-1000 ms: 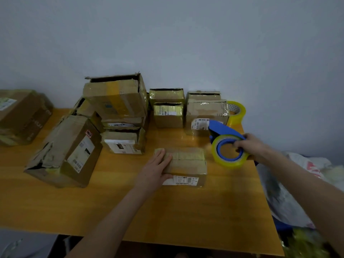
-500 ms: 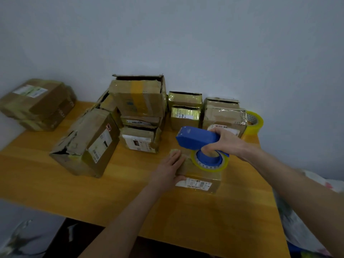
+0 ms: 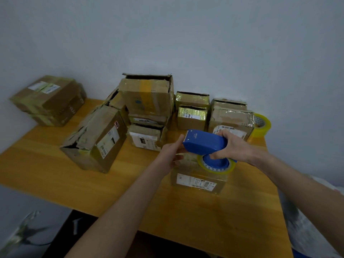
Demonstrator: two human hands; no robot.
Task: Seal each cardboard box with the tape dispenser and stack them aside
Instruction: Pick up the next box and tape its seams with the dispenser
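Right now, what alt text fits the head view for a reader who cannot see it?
A person's right hand grips a blue tape dispenser over a small cardboard box on a wooden table; the left hand is at its front end. Worn boxes are stacked behind, with a yellow tape roll at the right.

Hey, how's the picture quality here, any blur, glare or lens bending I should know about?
Head view: dim, flat, bluish light; wide-angle stretch toward the corners, table tilted; glare on the shiny taped box at the back; bottom-left corner smeared; tape dispenser and near box fairly sharp.
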